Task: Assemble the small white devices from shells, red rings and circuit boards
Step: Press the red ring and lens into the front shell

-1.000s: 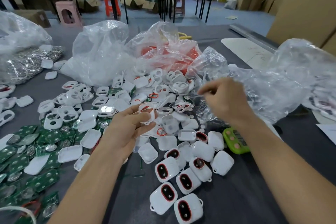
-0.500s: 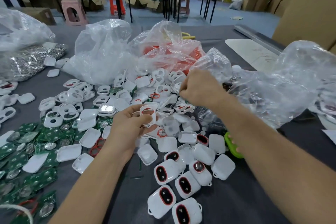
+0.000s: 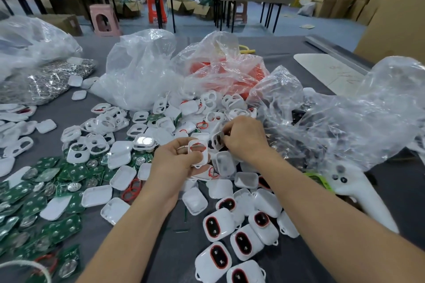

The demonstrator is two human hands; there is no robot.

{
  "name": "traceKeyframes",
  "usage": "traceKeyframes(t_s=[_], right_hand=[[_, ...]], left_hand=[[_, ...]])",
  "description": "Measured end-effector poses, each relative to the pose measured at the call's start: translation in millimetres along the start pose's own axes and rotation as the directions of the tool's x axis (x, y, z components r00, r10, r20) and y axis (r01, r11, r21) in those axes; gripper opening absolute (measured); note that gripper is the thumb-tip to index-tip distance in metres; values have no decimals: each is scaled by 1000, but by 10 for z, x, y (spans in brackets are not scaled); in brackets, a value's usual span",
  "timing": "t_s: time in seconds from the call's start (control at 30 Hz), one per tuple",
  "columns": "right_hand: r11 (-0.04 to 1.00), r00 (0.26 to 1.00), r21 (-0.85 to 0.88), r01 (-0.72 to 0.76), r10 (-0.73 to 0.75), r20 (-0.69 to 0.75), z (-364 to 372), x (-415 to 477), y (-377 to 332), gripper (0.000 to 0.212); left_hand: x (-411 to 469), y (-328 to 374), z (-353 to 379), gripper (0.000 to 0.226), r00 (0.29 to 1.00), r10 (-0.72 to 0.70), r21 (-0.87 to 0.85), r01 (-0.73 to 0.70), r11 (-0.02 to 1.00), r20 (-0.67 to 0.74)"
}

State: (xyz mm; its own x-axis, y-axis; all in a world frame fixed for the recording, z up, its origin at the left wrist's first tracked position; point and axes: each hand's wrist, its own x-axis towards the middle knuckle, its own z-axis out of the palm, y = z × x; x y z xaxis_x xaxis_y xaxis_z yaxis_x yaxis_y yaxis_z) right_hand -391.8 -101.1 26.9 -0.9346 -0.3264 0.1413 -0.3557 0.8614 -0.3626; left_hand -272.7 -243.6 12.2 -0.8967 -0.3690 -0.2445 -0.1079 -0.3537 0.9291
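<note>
Head view: we work mid-assembly

Finished devices [image 3: 243,246] lie nearest us. Our left hand [image 3: 174,163] grips a white shell [image 3: 205,154] with a red ring [image 3: 198,144]; our right hand [image 3: 246,142] pinches a small dark part [image 3: 217,141] beside it. Clear bags [image 3: 142,71] sit beyond.

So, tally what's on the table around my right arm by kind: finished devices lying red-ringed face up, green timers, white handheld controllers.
Finished devices, red-ringed face up: 7, one partly hidden
Green timer: 1
White handheld controller: 1
Total: 9
</note>
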Motion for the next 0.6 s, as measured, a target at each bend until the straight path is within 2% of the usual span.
traceKeyframes(t_s=[0.1,0.2,0.27,0.37,0.47,0.53,0.6], right_hand=[[1000,1000,15,18,-18,-25,20,-23,35,18],[990,991,-112,81,-68,114,-12,-57,52,33],[996,981,-47,71,-61,185,-45,-62,85,43],[997,986,58,51,-59,156,-52,-88,157,46],[993,995,89,82,-86,44,-38,-163,156,26],[982,994,150,112,-111,-16,-55,-258,156,24],[977,988,163,139,-147,38,-73,-401,183,31]], left_hand=[[-14,3,-16,31,1000,6,10,-6,1000,-1],[-12,7,-16,32,1000,0,14,0,1000,-9],[-14,3,-8,32,1000,-3,18,3,1000,-12],[-22,-3,1,32,1000,3,26,-3,1000,-4],[-18,-4,5,31,1000,9,48,-9,999,-4],[-15,-4,2,32,1000,14,56,-14,998,-3],[-15,-5,-8,31,1000,19,69,-19,997,2]])
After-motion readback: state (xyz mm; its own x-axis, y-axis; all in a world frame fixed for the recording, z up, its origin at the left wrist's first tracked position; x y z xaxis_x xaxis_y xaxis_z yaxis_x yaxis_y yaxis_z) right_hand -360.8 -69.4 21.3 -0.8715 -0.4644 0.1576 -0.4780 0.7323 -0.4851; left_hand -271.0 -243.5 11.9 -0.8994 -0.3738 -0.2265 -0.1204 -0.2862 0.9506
